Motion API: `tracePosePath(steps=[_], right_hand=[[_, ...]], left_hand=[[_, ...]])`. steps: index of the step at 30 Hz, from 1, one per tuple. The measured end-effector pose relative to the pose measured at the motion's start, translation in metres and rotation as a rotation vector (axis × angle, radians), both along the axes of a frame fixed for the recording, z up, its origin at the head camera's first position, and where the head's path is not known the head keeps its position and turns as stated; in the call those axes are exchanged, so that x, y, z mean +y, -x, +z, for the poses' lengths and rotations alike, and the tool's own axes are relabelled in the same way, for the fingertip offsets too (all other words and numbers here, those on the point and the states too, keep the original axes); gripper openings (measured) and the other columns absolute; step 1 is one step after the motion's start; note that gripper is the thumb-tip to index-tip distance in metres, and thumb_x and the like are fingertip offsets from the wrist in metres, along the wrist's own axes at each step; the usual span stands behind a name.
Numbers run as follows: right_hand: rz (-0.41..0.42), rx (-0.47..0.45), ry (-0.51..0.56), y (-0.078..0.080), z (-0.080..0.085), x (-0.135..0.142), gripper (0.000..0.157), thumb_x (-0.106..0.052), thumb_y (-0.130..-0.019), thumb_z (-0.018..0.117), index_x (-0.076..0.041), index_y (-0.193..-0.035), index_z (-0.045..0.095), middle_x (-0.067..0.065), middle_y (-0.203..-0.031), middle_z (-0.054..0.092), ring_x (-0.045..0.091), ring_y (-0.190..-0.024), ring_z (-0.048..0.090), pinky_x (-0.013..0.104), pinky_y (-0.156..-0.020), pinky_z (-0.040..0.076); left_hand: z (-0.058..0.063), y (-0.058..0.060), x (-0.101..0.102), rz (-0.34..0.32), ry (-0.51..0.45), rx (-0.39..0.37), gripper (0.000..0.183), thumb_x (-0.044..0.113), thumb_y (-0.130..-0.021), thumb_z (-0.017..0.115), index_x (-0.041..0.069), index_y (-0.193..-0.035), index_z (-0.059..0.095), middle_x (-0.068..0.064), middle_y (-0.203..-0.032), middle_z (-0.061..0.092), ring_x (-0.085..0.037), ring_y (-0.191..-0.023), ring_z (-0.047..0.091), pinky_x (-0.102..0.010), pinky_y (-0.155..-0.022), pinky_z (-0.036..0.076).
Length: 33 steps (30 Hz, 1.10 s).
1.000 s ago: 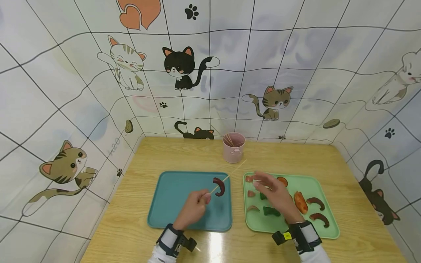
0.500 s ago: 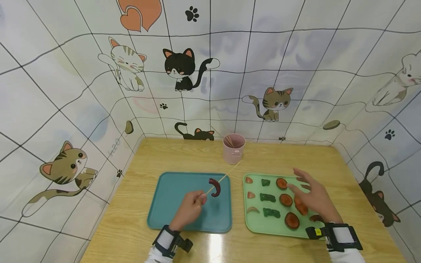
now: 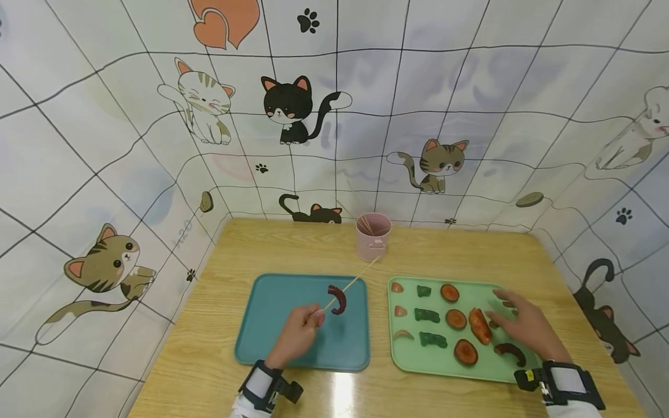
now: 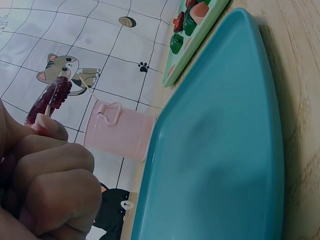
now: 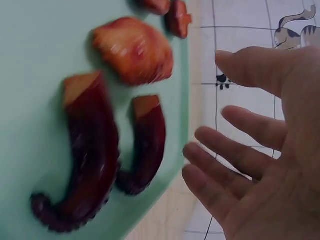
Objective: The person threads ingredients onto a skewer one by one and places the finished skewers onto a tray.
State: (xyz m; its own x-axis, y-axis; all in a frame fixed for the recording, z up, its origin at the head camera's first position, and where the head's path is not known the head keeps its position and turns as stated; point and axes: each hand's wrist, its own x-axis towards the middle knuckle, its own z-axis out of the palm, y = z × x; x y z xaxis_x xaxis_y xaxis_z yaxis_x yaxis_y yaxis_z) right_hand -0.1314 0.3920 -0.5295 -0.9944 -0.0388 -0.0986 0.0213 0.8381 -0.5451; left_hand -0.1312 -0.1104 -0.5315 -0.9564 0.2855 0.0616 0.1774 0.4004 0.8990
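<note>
My left hand point(image 3: 295, 334) pinches a thin wooden skewer point(image 3: 362, 275) over the blue tray point(image 3: 277, 313). A dark red octopus tentacle point(image 3: 338, 300) is threaded on it, just beyond the fingers. My right hand point(image 3: 528, 325) hovers at the right side of the green tray point(image 3: 405, 355), fingers spread and holding nothing. Below it in the right wrist view lie two tentacles, a larger one point(image 5: 92, 155) and a smaller one point(image 5: 148, 145), beside a glazed orange-brown piece point(image 5: 135, 52). From the head, the hand covers the smaller tentacle.
On the green tray, round brown slices point(image 3: 456, 319), green pieces point(image 3: 427, 315) and small pink pieces point(image 3: 400, 311) lie in columns. A pink bucket point(image 3: 372, 241) with several skewers stands behind the trays. Cat-printed sheets point(image 3: 366, 133) wall the table point(image 3: 292, 249) at back and sides.
My right hand has swept rightward across the green tray to the tentacles at its right side. My left hand has shifted slightly left and down, with the skewer and its tentacle.
</note>
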Motion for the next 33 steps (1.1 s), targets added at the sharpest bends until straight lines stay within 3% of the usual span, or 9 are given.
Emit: tracePosePath(steps=[8, 14, 26, 33], right_hand=[[0.052, -0.003, -0.060, -0.003, -0.014, 0.009, 0.047, -0.021, -0.091, 0.077, 0.007, -0.128, 0.065, 0.032, -0.124, 0.065, 0.052, -0.110, 0.065, 0.064, -0.088, 0.052], [0.052, 0.036, -0.115, -0.002, -0.018, 0.011, 0.031, -0.002, -0.085, 0.072, 0.008, -0.114, 0.071, 0.031, -0.115, 0.065, 0.053, -0.106, 0.063, 0.064, -0.085, 0.050], [0.019, 0.054, -0.138, 0.001, -0.023, 0.014, 0.014, -0.002, -0.088, 0.072, 0.003, -0.101, 0.074, 0.022, -0.104, 0.068, 0.045, -0.097, 0.066, 0.062, -0.083, 0.050], [-0.060, 0.007, -0.089, 0.001, -0.020, 0.014, 0.020, -0.008, -0.095, 0.068, 0.002, -0.113, 0.066, 0.024, -0.106, 0.073, 0.041, -0.096, 0.070, 0.055, -0.078, 0.054]], left_hand=[[-0.001, -0.001, -0.003, 0.010, 0.016, -0.025, 0.039, 0.010, -0.110, 0.046, -0.004, -0.074, 0.053, 0.004, -0.063, 0.034, -0.005, -0.053, 0.024, -0.021, -0.057, 0.026], [-0.002, -0.002, -0.003, 0.007, 0.014, -0.012, 0.039, 0.012, -0.110, 0.046, -0.005, -0.075, 0.054, 0.005, -0.063, 0.035, -0.004, -0.053, 0.024, -0.021, -0.057, 0.026], [-0.003, -0.001, -0.002, 0.022, 0.016, -0.023, 0.037, 0.007, -0.109, 0.045, -0.004, -0.075, 0.056, 0.004, -0.062, 0.036, -0.005, -0.053, 0.025, -0.021, -0.057, 0.025], [-0.003, -0.002, -0.002, 0.017, 0.016, -0.010, 0.036, 0.006, -0.108, 0.046, -0.010, -0.078, 0.057, 0.005, -0.062, 0.036, -0.003, -0.053, 0.026, -0.020, -0.055, 0.025]])
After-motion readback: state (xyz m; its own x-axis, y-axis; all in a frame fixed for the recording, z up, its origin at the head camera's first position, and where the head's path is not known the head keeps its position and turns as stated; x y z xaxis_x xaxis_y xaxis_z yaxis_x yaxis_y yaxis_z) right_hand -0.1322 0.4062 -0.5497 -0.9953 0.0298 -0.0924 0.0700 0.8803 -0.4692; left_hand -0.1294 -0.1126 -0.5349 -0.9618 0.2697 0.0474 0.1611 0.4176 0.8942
